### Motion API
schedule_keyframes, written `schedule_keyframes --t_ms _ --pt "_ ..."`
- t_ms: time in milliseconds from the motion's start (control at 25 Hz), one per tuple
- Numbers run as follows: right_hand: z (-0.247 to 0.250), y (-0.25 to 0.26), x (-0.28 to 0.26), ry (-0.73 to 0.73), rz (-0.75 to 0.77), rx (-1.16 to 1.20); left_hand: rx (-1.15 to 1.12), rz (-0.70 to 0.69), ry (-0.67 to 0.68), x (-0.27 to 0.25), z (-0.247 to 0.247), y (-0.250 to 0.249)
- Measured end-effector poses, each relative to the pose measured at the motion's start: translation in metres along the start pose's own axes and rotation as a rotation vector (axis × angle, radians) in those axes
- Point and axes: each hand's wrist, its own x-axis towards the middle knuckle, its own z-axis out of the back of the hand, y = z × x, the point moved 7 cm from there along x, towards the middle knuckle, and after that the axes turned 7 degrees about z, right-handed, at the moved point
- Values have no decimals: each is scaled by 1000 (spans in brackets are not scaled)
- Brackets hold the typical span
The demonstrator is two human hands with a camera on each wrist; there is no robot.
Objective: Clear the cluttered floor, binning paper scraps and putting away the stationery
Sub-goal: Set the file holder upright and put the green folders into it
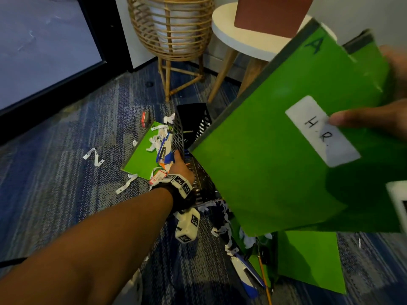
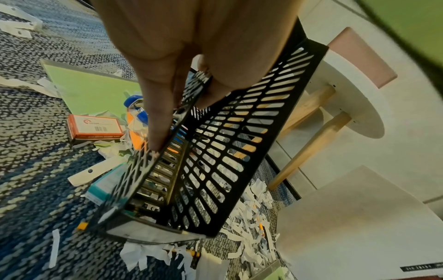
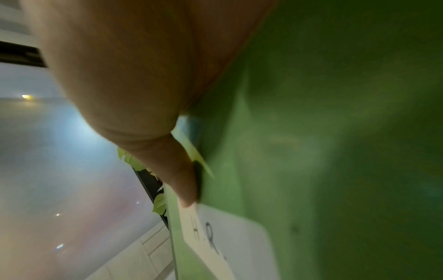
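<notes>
My left hand (image 1: 179,165) pinches the rim of a black slotted file rack (image 1: 189,137) standing on the carpet; in the left wrist view the fingers (image 2: 165,106) lie outside and the thumb inside its wall (image 2: 239,144). My right hand (image 1: 370,119) holds up green folders (image 1: 275,155), the front one with a white label reading "H.R." (image 1: 321,130), above the rack. The thumb (image 3: 182,180) presses by that label (image 3: 230,238). Another green folder (image 1: 145,150) lies on the floor left of the rack, strewn with paper scraps (image 1: 154,142). Shredded paper (image 2: 246,223) lies around the rack's base.
A rattan stand (image 1: 171,40) and a white round stool (image 1: 248,38) stand behind the rack. A red-white box (image 2: 94,127), a teal box (image 2: 105,187), a blue stapler (image 2: 134,104), pens (image 1: 244,276) and more green folders (image 1: 308,260) litter the blue carpet.
</notes>
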Motion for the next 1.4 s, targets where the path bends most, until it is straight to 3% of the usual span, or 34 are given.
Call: schedule_keyframes --t_ms 120,280,560,760,960,1120,1280,1400 --pt "-40 51 5 -73 -4 40 -39 25 -22 -5 0 -3" --pt "-74 44 24 -93 3 -5 8 44 -61 -7 4 3" --pt "-62 30 17 -58 -37 -70 -143 3 -71 2 -2 1" --pt "-46 12 14 -34 -102 -61 -118 43 -59 -4 -2 -2" --pt "-50 18 15 -79 -109 -107 -33 -2 -43 -8 -11 -9" --pt "-86 31 24 -155 -87 -65 33 -117 -41 -9 -30 -23" --pt "-147 27 34 -52 -75 -108 13 -150 35 -12 -53 -34" --pt "-165 19 39 -7 -114 -167 -1 -170 71 -12 -60 -30"
